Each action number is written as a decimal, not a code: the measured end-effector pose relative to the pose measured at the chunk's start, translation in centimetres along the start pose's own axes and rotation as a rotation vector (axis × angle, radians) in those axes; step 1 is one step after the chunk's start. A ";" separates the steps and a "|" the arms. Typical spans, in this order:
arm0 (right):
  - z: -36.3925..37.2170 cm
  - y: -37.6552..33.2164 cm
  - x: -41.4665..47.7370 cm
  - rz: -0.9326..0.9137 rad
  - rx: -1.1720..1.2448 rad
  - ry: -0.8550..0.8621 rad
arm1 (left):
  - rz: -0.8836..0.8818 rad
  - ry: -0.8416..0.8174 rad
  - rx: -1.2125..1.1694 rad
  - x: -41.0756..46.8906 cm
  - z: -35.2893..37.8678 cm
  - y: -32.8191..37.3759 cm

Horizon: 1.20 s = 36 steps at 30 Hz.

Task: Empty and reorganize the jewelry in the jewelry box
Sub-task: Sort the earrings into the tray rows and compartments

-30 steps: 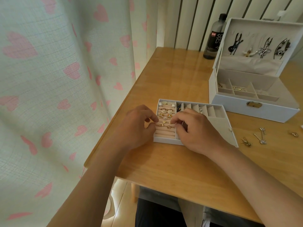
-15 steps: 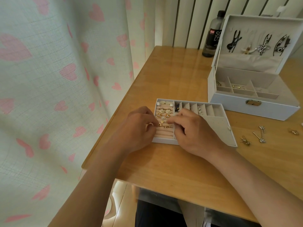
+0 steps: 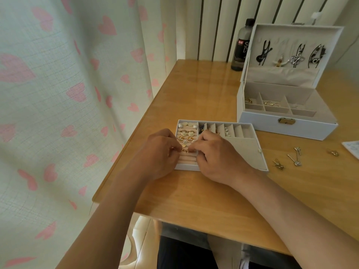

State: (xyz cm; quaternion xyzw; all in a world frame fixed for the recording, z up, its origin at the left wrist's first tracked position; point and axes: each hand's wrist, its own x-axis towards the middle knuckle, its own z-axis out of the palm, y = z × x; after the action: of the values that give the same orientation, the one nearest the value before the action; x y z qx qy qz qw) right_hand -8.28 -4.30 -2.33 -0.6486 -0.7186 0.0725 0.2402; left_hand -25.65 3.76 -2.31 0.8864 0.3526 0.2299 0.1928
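Observation:
A white jewelry tray (image 3: 250, 152) lies on the wooden table in front of me. Its left part has padded ring rows with several gold and pearl earrings (image 3: 186, 133). My left hand (image 3: 157, 154) and my right hand (image 3: 219, 158) meet over a middle row, fingers curled. Their fingertips pinch a small gold earring (image 3: 185, 151) sitting in the row. The open white jewelry box (image 3: 291, 127) stands at the back right. It has a few small pieces in its compartments and hair clips (image 3: 295, 55) hanging in its lid.
Loose silver and gold pieces (image 3: 297, 158) lie on the table right of the tray, with another gold piece (image 3: 334, 153) farther right. A dark bottle (image 3: 241, 45) stands behind the box. A heart-print curtain (image 3: 68, 94) hangs along the table's left edge.
Both hands stay over the tray's ring rows. Their fingertips have drawn closer together on the small gold earring. The view has shifted slightly.

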 end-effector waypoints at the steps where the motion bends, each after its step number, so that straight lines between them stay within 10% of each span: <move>1: -0.1 0.0 0.0 0.015 0.015 -0.004 | -0.008 0.002 0.006 0.1 0.0 0.0; 16: -6.5 4.0 -4.1 0.155 0.165 0.085 | 0.145 0.073 0.000 3.5 1.6 8.3; 36: -12.7 19.2 -11.4 0.331 0.031 0.070 | 0.336 -0.398 0.122 10.7 14.0 20.0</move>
State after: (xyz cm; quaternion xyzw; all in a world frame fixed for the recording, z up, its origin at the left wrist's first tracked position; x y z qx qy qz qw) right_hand 15.07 -15.15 -2.10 -0.7564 -0.5920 0.0995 0.2598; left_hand -0.45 -4.68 -0.79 0.9702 0.1688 0.0580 0.1636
